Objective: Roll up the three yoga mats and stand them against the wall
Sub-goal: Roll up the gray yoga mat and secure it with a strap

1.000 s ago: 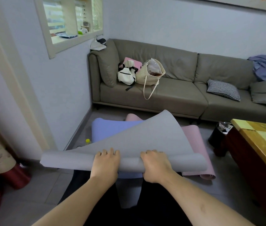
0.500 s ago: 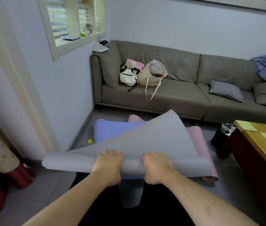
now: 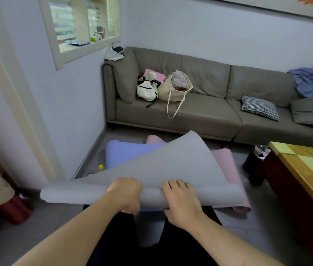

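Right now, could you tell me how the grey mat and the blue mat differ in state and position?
The grey mat is lifted, its near end curled into a roll gripped by the left hand and the right hand; the blue mat lies flat on the floor, untouched. The grey mat sits on top and hides much of the blue mat, which shows mainly at its far left end. Both are plain, single-coloured mats, and neither stands against the wall yet.

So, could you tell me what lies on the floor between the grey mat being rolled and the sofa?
In the head view, the blue mat and pink mat lie there, partly under the grey mat, short of the sofa.
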`<control>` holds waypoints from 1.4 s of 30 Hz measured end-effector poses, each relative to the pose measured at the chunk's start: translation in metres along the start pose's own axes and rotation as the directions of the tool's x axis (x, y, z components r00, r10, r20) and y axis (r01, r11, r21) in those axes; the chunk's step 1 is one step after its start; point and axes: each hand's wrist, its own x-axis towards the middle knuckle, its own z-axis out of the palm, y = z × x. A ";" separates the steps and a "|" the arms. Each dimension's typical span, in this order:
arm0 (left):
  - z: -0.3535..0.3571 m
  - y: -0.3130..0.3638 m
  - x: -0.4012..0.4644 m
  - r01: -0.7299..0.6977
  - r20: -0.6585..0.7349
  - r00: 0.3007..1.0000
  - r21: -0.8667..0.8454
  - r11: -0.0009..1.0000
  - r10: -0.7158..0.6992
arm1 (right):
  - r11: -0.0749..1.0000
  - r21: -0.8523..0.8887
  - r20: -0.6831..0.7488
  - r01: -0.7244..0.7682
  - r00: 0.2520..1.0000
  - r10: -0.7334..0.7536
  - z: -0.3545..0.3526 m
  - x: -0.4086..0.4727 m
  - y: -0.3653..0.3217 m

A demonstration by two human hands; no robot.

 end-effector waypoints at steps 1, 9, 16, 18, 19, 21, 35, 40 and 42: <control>-0.002 0.000 0.001 -0.008 0.019 1.000 -0.009 1.000 0.008 | 1.000 -0.007 -0.007 -0.009 1.000 0.009 0.002 0.000 0.000; 0.042 0.008 -0.010 0.023 -0.313 0.950 0.096 0.995 0.008 | 0.999 0.009 0.099 -0.034 0.995 0.033 -0.020 0.023 0.002; 0.005 0.000 -0.004 -0.011 -0.146 0.989 0.008 1.000 0.012 | 0.998 0.053 0.120 -0.023 0.993 0.016 -0.029 0.026 0.007; -0.006 -0.002 -0.005 -0.040 -0.065 0.997 -0.036 0.999 0.037 | 0.998 0.057 0.101 -0.001 0.995 -0.005 -0.033 0.023 0.008; -0.010 -0.003 -0.006 -0.043 -0.027 0.999 -0.047 0.998 0.042 | 0.998 0.051 0.084 0.023 0.996 -0.027 -0.034 0.020 0.007; -0.013 -0.004 -0.005 -0.037 0.044 0.998 -0.067 0.997 0.040 | 0.997 0.019 0.037 0.077 0.996 -0.078 -0.033 0.014 0.002; 0.027 0.016 -0.011 0.056 -0.266 0.963 0.069 0.996 -0.036 | 0.998 0.054 0.212 0.017 0.977 -0.028 -0.041 0.025 -0.005; 0.005 0.005 -0.007 -0.040 -0.124 0.992 0.011 0.999 0.041 | 0.998 0.068 0.271 0.005 0.962 -0.024 -0.044 0.026 -0.004; 0.001 0.003 -0.008 -0.062 -0.085 0.995 -0.019 0.998 0.060 | 0.997 0.079 0.227 0.010 0.974 -0.028 -0.041 0.021 -0.005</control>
